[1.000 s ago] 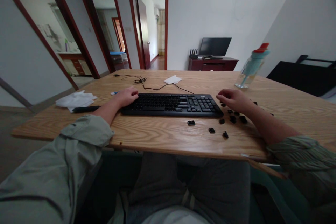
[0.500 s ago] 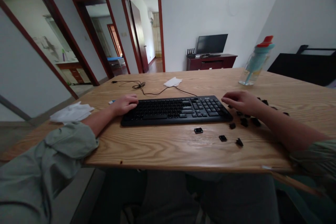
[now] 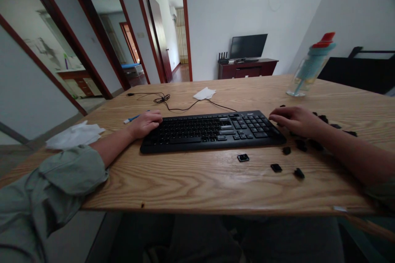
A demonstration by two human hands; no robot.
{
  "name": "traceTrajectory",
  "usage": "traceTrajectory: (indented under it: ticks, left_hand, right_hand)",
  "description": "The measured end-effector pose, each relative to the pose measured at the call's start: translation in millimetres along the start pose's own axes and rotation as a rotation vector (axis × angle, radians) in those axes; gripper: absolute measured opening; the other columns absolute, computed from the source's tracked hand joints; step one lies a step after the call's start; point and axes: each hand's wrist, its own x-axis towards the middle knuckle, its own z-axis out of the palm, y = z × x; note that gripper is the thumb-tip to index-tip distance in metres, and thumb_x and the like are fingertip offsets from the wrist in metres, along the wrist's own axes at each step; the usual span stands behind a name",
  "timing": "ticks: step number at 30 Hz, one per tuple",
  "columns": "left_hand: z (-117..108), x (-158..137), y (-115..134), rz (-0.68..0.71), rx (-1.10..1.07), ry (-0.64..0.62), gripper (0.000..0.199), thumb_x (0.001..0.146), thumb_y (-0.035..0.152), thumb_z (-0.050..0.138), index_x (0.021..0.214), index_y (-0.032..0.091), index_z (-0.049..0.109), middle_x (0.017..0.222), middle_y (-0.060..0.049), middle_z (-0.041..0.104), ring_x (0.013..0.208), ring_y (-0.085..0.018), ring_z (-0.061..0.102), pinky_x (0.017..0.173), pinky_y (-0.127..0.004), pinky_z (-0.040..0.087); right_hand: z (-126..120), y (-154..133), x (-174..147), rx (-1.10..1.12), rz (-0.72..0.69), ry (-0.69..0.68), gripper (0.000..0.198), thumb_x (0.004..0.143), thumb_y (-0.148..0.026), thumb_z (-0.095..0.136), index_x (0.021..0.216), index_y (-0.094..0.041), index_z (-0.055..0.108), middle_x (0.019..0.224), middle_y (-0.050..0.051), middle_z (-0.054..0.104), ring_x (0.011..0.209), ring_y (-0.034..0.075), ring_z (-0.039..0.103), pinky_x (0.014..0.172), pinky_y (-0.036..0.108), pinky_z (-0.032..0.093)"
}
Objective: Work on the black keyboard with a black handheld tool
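A black keyboard lies across the wooden table, with darker switch sockets showing over its left and middle parts where keycaps are off. My left hand is closed on its left end, thumb on top. At the right end, my right hand has its bent fingers and thumb against the keyboard's edge; the fingertips are partly hidden. Loose black keycaps lie around and under my right forearm. Nearer the front are a keycap and two more. A blue-and-white stick-like tool lies behind my left wrist.
The keyboard's cable lies coiled behind it, passing a white tissue. More tissues sit at the table's left edge. A clear bottle with a red lid stands at the back right. The table has its front edge close to me.
The view has shifted slightly, so the keyboard, keycaps and bottle appear further right. More of the blue-and-white tool shows beside my left hand. Both hands stay at the keyboard's ends.
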Motion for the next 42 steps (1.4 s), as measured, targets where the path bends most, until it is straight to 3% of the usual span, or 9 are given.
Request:
traceTrajectory:
  ticks: [5, 10, 14, 17, 20, 26, 32, 38, 42]
  left_hand:
    - [-10, 3, 12, -0.025, 0.011, 0.038, 0.022, 0.084, 0.038, 0.043, 0.073, 0.02, 0.051, 0.082, -0.007, 0.052, 0.077, -0.022, 0.051, 0.078, -0.038, 0.045]
    - [-57, -33, 29, -0.399, 0.217, 0.327, 0.028, 0.078, 0.031, 0.051, 0.102, 0.018, 0.057, 0.084, -0.002, 0.056, 0.072, -0.016, 0.05, 0.069, -0.028, 0.043]
    - [-76, -103, 30, -0.67, 0.449, 0.112, 0.028, 0.074, 0.039, 0.056, 0.094, 0.022, 0.067, 0.09, -0.002, 0.068, 0.081, -0.02, 0.059, 0.08, -0.031, 0.047]
    - [-67, -151, 37, -0.695, 0.425, -0.011, 0.035, 0.073, 0.047, 0.057, 0.099, 0.028, 0.071, 0.114, -0.001, 0.073, 0.107, -0.027, 0.063, 0.1, -0.038, 0.046]
    - [-59, -172, 52, -0.735, 0.393, -0.001, 0.042, 0.074, 0.049, 0.053, 0.105, 0.027, 0.072, 0.122, -0.006, 0.072, 0.115, -0.03, 0.062, 0.106, -0.042, 0.044]
    - [-73, -123, 82, -0.691, 0.201, 0.258, 0.053, 0.076, 0.054, 0.058, 0.116, 0.022, 0.07, 0.098, -0.008, 0.073, 0.087, -0.025, 0.066, 0.08, -0.038, 0.054]
    - [-63, -29, 103, -0.402, -0.33, 0.527, 0.05, 0.075, 0.05, 0.072, 0.113, 0.019, 0.066, 0.102, -0.008, 0.07, 0.086, -0.021, 0.066, 0.07, -0.031, 0.054]
    - [-31, 6, 84, -0.398, -0.846, 0.683, 0.065, 0.069, 0.053, 0.083, 0.114, 0.022, 0.049, 0.073, 0.003, 0.062, 0.053, -0.012, 0.056, 0.048, -0.022, 0.043]
    - [-27, -1, 67, -0.426, -0.835, 0.654, 0.055, 0.068, 0.059, 0.081, 0.095, 0.02, 0.053, 0.074, 0.001, 0.062, 0.051, -0.009, 0.051, 0.044, -0.019, 0.034]
  right_hand:
    - [1, 7, 0, 0.017, 0.001, 0.026, 0.048, 0.086, -0.061, 0.048, 0.087, -0.018, 0.07, 0.082, 0.012, 0.072, 0.076, 0.027, 0.064, 0.073, 0.039, 0.046]
    - [-3, 6, -4, 0.086, -0.014, 0.09, 0.05, 0.087, -0.065, 0.052, 0.093, -0.018, 0.068, 0.076, 0.009, 0.069, 0.07, 0.024, 0.062, 0.066, 0.037, 0.046]
    - [-13, -11, -7, 0.132, -0.007, 0.171, 0.056, 0.082, -0.074, 0.054, 0.087, -0.019, 0.068, 0.077, 0.012, 0.07, 0.069, 0.026, 0.063, 0.063, 0.038, 0.047]
    - [-23, -32, -7, 0.123, -0.039, 0.221, 0.052, 0.083, -0.07, 0.055, 0.083, -0.019, 0.068, 0.078, 0.012, 0.07, 0.069, 0.025, 0.062, 0.063, 0.038, 0.047]
    - [-32, -59, -6, 0.129, -0.126, 0.193, 0.046, 0.085, -0.063, 0.056, 0.082, -0.018, 0.068, 0.074, 0.01, 0.067, 0.067, 0.022, 0.06, 0.061, 0.036, 0.046]
    - [-29, -157, 5, 0.134, -0.39, 0.065, 0.032, 0.088, -0.053, 0.058, 0.083, -0.023, 0.068, 0.066, 0.003, 0.061, 0.059, 0.016, 0.052, 0.055, 0.031, 0.038]
    - [30, -265, 56, 0.21, -0.487, -0.054, 0.036, 0.094, -0.049, 0.054, 0.117, -0.026, 0.069, 0.094, 0.005, 0.073, 0.078, 0.021, 0.063, 0.07, 0.035, 0.047]
    - [82, -283, 98, 0.03, -0.561, 0.182, 0.066, 0.092, -0.033, 0.056, 0.155, -0.033, 0.036, 0.141, 0.009, 0.059, 0.109, 0.03, 0.062, 0.082, 0.038, 0.047]
    - [100, -286, 110, 0.127, -0.537, 0.193, 0.051, 0.089, -0.042, 0.06, 0.139, -0.032, 0.053, 0.128, 0.007, 0.067, 0.105, 0.029, 0.063, 0.08, 0.038, 0.047]
